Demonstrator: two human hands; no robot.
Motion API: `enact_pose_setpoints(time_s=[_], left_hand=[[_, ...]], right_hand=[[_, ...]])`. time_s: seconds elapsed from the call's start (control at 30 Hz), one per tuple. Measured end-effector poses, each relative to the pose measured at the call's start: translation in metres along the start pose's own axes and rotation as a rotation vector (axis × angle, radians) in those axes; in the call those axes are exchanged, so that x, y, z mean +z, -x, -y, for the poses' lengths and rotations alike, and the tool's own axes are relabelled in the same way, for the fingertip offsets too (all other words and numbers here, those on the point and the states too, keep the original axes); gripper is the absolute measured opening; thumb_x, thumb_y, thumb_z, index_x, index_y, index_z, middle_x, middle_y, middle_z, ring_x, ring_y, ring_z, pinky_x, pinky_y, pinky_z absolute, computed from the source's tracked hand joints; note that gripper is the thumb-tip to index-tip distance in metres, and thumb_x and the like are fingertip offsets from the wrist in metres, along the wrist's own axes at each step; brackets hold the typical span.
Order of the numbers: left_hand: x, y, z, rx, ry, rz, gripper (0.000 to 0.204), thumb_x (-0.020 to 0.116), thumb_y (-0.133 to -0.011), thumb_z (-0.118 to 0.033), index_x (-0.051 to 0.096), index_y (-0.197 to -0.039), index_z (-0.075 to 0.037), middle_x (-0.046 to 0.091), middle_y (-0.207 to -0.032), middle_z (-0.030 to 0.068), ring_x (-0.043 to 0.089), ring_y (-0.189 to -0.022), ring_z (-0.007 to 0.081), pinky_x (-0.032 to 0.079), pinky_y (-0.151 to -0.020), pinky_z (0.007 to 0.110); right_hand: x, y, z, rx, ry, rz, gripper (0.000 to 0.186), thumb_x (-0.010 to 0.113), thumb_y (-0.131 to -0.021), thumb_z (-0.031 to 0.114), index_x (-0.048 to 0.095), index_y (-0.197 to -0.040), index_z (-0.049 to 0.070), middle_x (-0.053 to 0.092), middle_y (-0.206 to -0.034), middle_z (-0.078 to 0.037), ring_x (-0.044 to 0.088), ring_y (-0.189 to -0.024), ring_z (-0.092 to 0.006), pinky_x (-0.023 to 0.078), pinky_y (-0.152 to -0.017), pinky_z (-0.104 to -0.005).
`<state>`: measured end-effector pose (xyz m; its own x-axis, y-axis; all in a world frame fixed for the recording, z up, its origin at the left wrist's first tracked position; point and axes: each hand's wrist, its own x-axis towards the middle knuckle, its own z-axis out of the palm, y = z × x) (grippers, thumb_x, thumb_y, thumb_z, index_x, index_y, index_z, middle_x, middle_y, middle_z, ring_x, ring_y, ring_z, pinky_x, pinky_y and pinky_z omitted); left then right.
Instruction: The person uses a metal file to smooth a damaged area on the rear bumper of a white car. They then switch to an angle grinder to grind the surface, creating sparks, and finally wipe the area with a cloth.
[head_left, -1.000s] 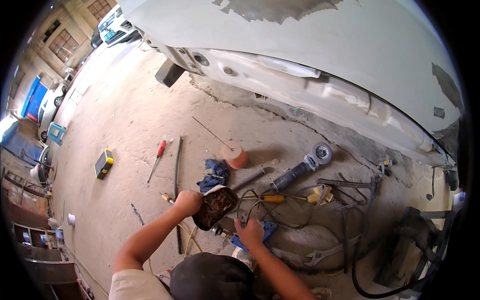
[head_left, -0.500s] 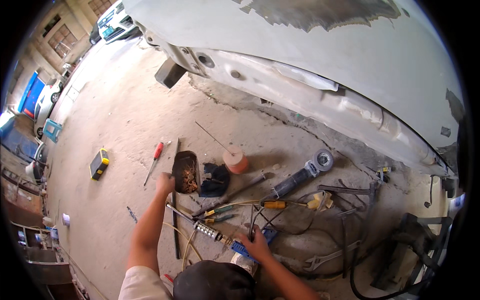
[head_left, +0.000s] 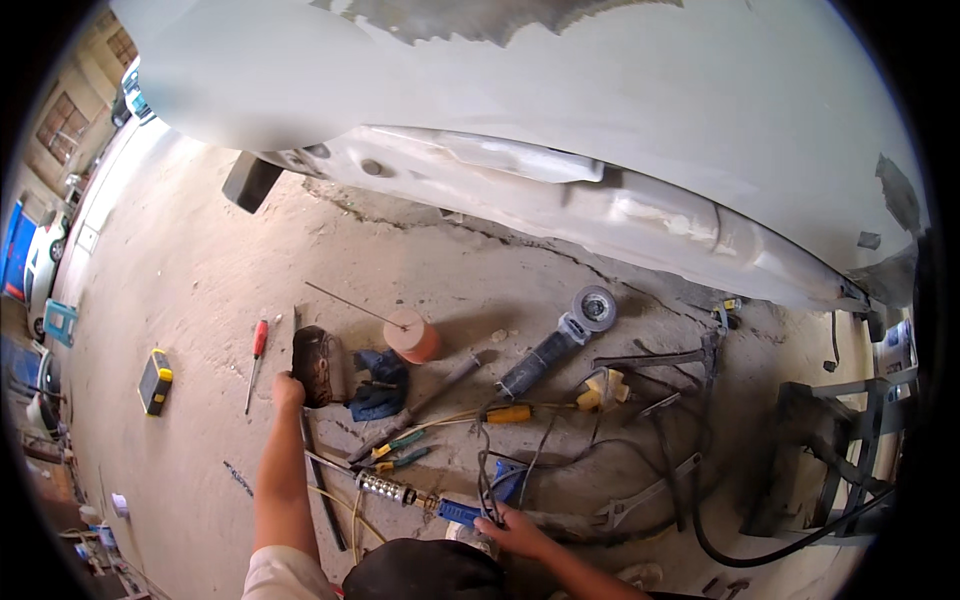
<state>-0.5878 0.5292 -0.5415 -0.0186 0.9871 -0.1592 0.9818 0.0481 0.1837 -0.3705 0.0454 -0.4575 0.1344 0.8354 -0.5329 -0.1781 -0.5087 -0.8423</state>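
The dark container (head_left: 322, 368) is grasped by the left grip (head_left: 289, 390), beside the blue cloth (head_left: 372, 402) on the floor (head_left: 200, 250); whether it is set down cannot be told. The grey cable (head_left: 484, 478) is clasped in the right grip (head_left: 515, 532). Of these 2, neither is released yet. Reach is bounded by the car sill (head_left: 590, 215) at the floor's far edge, less so leftward.

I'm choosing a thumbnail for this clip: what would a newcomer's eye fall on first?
Probably the pale car body across the top, with a ragged dark patch at the upper edge. Next, the angle grinder lying right of centre, and left of it a salmon-coloured round object with a thin rod. Lower down, the left hand is at a dark container, the right hand by a blue tool.
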Motion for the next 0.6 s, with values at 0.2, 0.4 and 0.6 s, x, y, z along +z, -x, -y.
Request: enact_pose_setpoints(time_s=[0.2, 0.4, 0.6], left_hand=[[-0.042, 0.079, -0.087, 0.393, 0.160, -0.345, 0.026, 0.050, -0.082, -0.012, 0.060, -0.104, -0.003, 0.057, -0.105, 0.0192, 0.056, -0.096, 0.0380, 0.046, -0.079, 0.044], [-0.009, 0.165, -0.187, 0.739, 0.326, 0.017, 0.035, 0.062, -0.078, -0.019, 0.052, -0.105, 0.000, 0.055, -0.099, 0.0193, 0.053, -0.094, 0.0377, 0.044, -0.079, 0.044], [0.034, 0.232, -0.258, 0.918, 0.323, -0.240, 0.040, 0.062, -0.078, -0.029, 0.048, -0.100, 0.002, 0.054, -0.091, 0.0199, 0.054, -0.082, 0.0379, 0.043, -0.072, 0.046]], right_hand=[[0.016, -0.004, -0.004, 0.030, 0.106, 0.032, 0.045, 0.053, -0.089, 0.038, 0.048, -0.119, 0.005, 0.062, -0.089, -0.016, 0.061, -0.082, -0.0293, 0.046, -0.076, -0.0378], [-0.012, 0.018, 0.065, 0.049, 0.088, 0.122, 0.050, 0.049, -0.091, 0.042, 0.047, -0.120, 0.001, 0.061, -0.095, -0.022, 0.060, -0.091, -0.0353, 0.046, -0.078, -0.0405], [-0.060, 0.043, 0.064, -0.009, 0.356, 0.109, 0.059, 0.049, -0.090, 0.044, 0.042, -0.127, -0.002, 0.057, -0.109, -0.027, 0.058, -0.099, -0.0377, 0.045, -0.084, -0.0402]])
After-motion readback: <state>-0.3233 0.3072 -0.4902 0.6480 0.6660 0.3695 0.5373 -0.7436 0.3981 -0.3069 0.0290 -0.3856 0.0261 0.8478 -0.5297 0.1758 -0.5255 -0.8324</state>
